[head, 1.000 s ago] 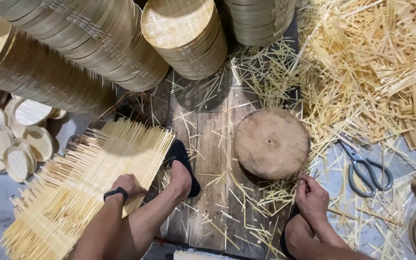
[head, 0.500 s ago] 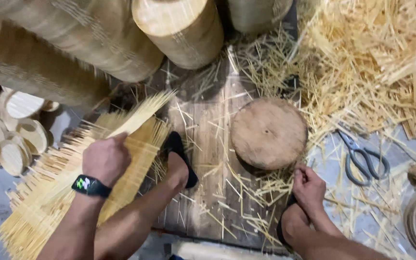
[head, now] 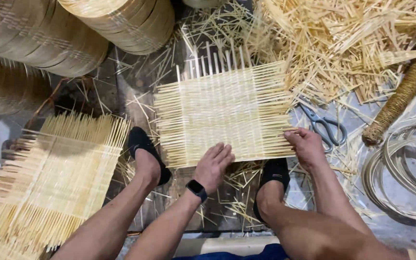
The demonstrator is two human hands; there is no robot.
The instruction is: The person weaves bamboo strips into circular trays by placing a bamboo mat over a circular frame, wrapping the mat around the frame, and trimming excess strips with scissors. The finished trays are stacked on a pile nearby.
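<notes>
Both hands sit on a square woven bamboo mat (head: 222, 113), left hand (head: 213, 166) flat and open on its near edge, right hand (head: 306, 147) curled gripping its right corner strips.

Pale straw woven mat (head: 222, 113), criss-cross; blk shoes (head: 143, 144); grey scissors (head: 324, 126).

We find the woven mat (head: 222, 110) lying flat on the floor (head: 136, 82) at centre, with the left hand (head: 213, 166) resting on its near edge and the right hand (head: 306, 144) at its near right corner, one foot to either side below it. To its left a stack of woven mats (head: 58, 178) lies near the left foot (head: 145, 154), and behind these stand stacked round frames (head: 121, 21). Right of the mat we note scissors (head: 326, 126) just beside the right hand, a heap of loose strips (head: 352, 43) behind them, and coiled hoops (head: 405, 168) at far right.
</notes>
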